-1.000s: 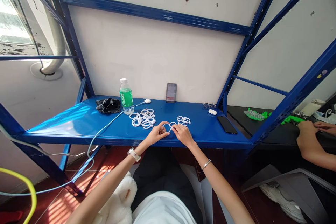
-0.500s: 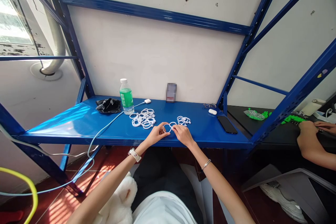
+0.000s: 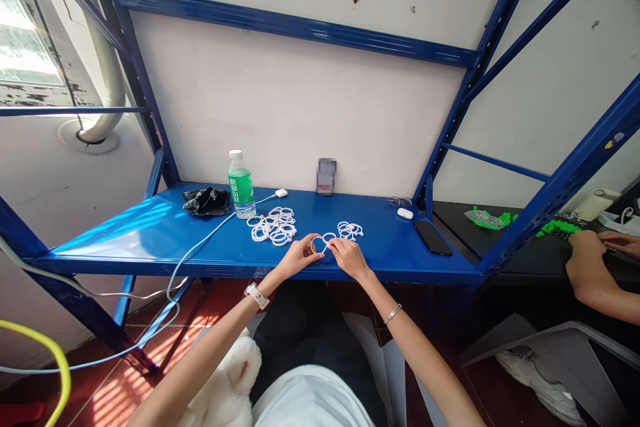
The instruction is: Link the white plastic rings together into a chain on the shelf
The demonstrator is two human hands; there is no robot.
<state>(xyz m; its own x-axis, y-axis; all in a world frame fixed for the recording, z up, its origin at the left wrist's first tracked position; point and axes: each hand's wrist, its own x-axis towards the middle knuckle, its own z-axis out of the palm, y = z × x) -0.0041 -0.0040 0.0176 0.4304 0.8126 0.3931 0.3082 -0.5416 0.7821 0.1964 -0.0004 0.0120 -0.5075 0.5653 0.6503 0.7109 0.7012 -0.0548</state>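
Note:
Both my hands meet over the front of the blue shelf [image 3: 150, 233]. My left hand [image 3: 299, 255] pinches a white ring [image 3: 317, 244] from the left. My right hand [image 3: 349, 255] pinches a second white ring [image 3: 329, 238] that touches the first one. A large pile of white rings [image 3: 273, 225] lies just beyond my left hand. A smaller cluster of white rings [image 3: 349, 230] lies just beyond my right hand.
On the shelf stand a green-labelled water bottle [image 3: 241, 185], a black bag [image 3: 206, 201], a white cable with plug [image 3: 281, 193], a small box [image 3: 326, 176], glasses [image 3: 399, 201], an earbud case [image 3: 405, 213] and a black phone [image 3: 433, 237]. Another person's hands [image 3: 590, 253] work at right.

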